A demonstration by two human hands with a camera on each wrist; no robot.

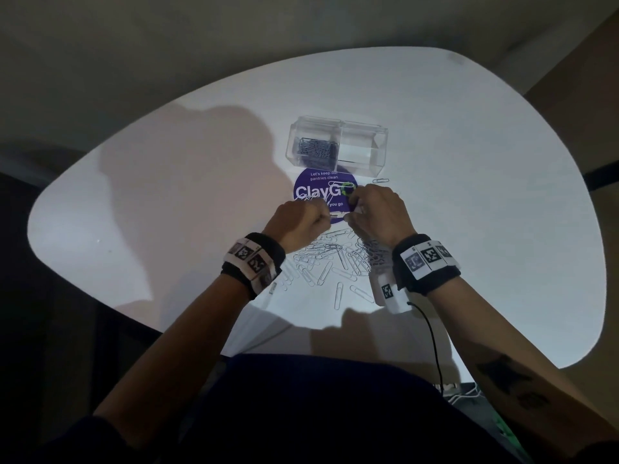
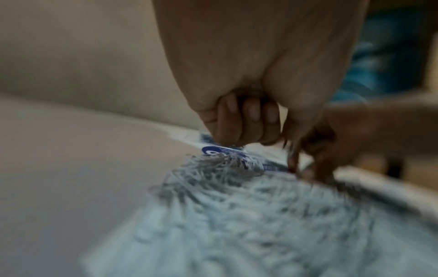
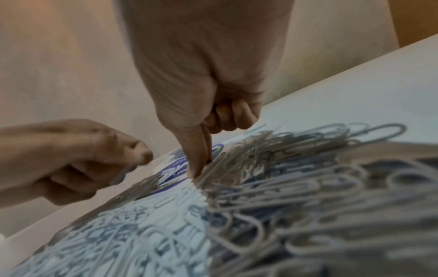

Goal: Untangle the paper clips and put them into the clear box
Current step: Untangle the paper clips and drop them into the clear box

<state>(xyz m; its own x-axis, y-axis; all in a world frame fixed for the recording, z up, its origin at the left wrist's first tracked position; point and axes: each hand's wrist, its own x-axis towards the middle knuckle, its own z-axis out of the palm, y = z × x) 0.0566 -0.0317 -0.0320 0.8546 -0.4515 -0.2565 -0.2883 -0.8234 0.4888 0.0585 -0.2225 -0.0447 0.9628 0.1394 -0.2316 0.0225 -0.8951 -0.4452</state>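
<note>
Nearest you, at 6 o'clock on the white table (image 1: 469, 162), lies one loose pile of paper clips (image 1: 330, 262), too many and too tangled to count. They are thin silver wire loops, overlapping at every angle, with a few strays at the near edge.

Just beyond the pile your two hands work side by side. Your left hand (image 1: 298, 219) is curled into a fist, fingers (image 2: 249, 120) folded into the palm; the left wrist view is too blurred to show what, if anything, it pinches. Your right hand (image 1: 375, 212) has its last fingers curled, and thumb and forefinger (image 3: 196, 155) pressed together pointing down, tip at the edge of a raised bunch of clips; whether a clip is pinched between them, you cannot tell.

Under the fingertips is one round purple sticker (image 1: 321, 192) with white lettering, a few clips lying across it.

At 1 o'clock from the hands, one single clip (image 1: 381, 180) lies alone.

Farthest, at 12 o'clock, stands one clear box (image 1: 338, 142) with two compartments: the left holds a heap of clips, the right looks bare.
</note>
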